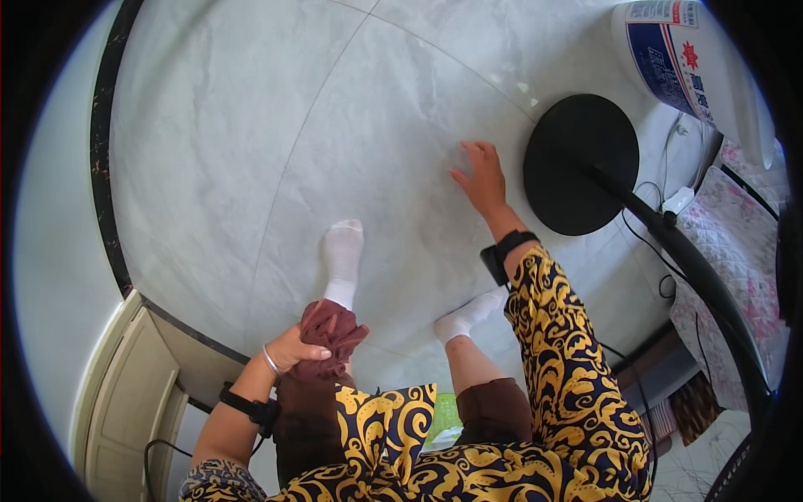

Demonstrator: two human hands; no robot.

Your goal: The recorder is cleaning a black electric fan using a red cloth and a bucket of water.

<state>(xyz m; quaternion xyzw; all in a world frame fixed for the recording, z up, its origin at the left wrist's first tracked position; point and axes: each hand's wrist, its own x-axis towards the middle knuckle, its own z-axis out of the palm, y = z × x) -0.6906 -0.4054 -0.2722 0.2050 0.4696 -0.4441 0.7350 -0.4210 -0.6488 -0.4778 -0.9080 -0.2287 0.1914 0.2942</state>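
Note:
In my left hand [290, 347] a reddish-brown cloth [333, 330] is bunched up, gripped in front of my shin. Folds of it hang past the fingers and hide some of them. What kind of cloth it is does not show. My right hand [483, 180] reaches out over the grey floor with nothing in it, thumb and fingers apart. Just to its right, not touching, lies the round black base [577, 159] of a stand.
From the base a black pole [711, 280] curves toward the lower right. A white plastic bucket [694, 63] stands at the upper right, with cables and a white power strip [678, 200] below it. Pale flowered fabric [736, 251] hangs at right. A cream cabinet [130, 393] is at lower left.

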